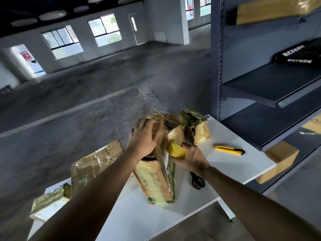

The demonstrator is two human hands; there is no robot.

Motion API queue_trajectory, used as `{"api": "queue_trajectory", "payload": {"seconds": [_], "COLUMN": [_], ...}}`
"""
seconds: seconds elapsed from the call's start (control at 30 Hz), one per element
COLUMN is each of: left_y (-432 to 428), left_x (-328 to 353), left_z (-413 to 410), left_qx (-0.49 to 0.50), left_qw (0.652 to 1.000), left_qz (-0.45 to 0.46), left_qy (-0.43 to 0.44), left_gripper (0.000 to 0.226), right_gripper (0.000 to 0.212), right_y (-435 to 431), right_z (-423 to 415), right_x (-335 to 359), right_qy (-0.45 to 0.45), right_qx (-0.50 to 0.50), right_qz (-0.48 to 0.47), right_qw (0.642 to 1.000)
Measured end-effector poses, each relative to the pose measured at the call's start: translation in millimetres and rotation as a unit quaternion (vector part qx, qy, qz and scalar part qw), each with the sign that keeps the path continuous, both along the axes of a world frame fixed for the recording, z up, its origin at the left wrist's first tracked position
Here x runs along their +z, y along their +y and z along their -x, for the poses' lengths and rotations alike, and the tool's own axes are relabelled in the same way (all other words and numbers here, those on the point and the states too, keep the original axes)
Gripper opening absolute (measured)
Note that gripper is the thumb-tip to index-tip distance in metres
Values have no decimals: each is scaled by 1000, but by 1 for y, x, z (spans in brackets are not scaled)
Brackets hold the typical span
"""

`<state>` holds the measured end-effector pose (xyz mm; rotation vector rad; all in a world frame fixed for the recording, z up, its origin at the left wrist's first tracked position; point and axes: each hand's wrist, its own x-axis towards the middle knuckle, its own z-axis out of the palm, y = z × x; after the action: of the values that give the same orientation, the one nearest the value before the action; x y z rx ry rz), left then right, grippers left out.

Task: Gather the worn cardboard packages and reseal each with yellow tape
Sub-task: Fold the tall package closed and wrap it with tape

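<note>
Fingers, left hand (145,136): straight, spread, pressing the middle package (156,178) top.
Fingers, right hand (192,155): curled round the yellow tape roll (175,150), against that package's side.
Desk (234,164) centre: middle package, upright, blurred top.
Hidden: scissors (198,182) blades under the right wrist.
Left edge: second package (93,164), partly behind the left forearm.

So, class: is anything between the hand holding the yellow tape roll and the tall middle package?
Nothing visible. The right hand holds the tape roll right against the tall package; the left hand presses its top.
</note>
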<state>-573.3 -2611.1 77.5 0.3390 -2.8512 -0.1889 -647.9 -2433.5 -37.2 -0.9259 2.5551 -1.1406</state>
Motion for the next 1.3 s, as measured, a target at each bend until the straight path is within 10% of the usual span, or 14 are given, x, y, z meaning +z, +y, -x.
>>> {"api": "queue_trajectory", "payload": {"seconds": [0.23, 0.73, 0.9, 1.13, 1.3], "left_y": [-20, -16, -42, -68, -85], "left_x": [3, 3, 29, 47, 34], "left_z": [-25, -22, -47, -67, -37], "left_qx": [171, 183, 136, -11, -164], "left_qw": [946, 938, 938, 969, 911], "left_qz": [-192, -176, -216, 107, 273], "left_qy": [-197, -238, -236, -221, -263], "left_gripper": [129, 122, 30, 92, 128], "right_gripper": [66, 52, 55, 47, 35], "right_y": [-41, -74, -73, -76, -68], "right_z": [-6, -26, -27, -43, -54], "right_x": [19, 56, 78, 102, 104], "right_qy": [-125, -216, -179, -86, -88], "right_qx": [-102, -117, -106, -124, -150], "right_qz": [112, 173, 126, 80, 101], "right_qw": [980, 954, 970, 985, 980]}}
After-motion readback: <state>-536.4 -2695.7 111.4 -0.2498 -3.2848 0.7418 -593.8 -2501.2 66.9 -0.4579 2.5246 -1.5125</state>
